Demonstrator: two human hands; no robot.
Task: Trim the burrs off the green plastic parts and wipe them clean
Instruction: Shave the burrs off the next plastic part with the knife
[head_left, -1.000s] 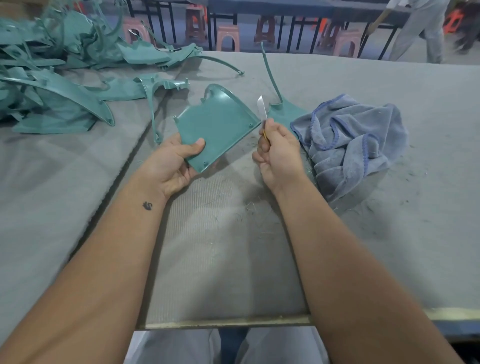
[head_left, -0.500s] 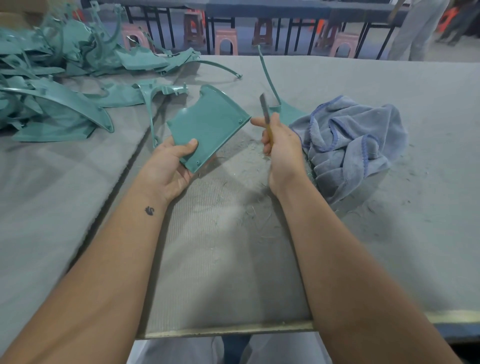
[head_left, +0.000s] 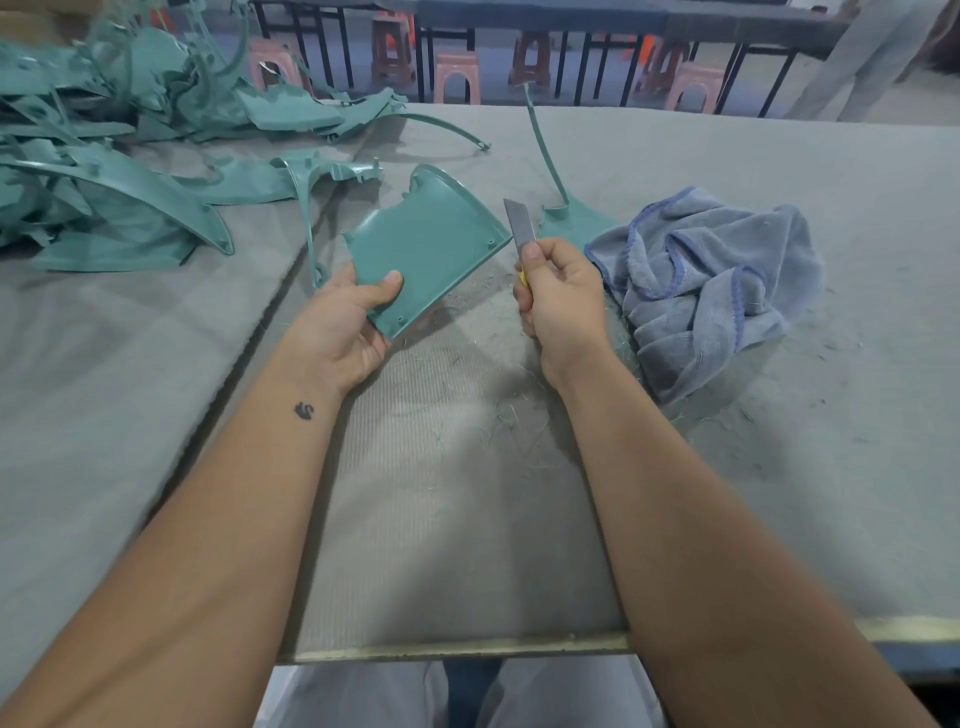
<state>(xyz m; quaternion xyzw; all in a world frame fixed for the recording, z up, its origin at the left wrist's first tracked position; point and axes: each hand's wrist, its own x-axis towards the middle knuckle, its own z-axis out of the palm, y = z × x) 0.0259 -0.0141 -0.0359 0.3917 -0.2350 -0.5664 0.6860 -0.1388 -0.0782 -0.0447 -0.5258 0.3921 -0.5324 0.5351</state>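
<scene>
Pile of parts (head_left: 104, 171): a heap of green plastic pieces lies at the far left of my counter (head_left: 467, 519), well apart from what I hold.
Loose part (head_left: 311, 208): one thin, curved green piece lies between the pile and my left hand.
Left hand (head_left: 343, 322): I grip the green panel (head_left: 431, 244) by its near corner, thumb on top and fingers under, and it is lifted off the counter, tilted up away from me.
Knife (head_left: 519, 223): its blade stands upright just beside the panel's right corner; I cannot tell whether they touch.
Right hand (head_left: 561, 296): my fingers are curled round the knife's yellow handle, thumb pressed at the base of the blade.
Shavings (head_left: 509, 415): fine green slivers lie on the counter between my wrists.
Cloth (head_left: 717, 280): a crumpled blue-grey towel lies just right of my right hand, partly covering another green part (head_left: 571, 218).
</scene>
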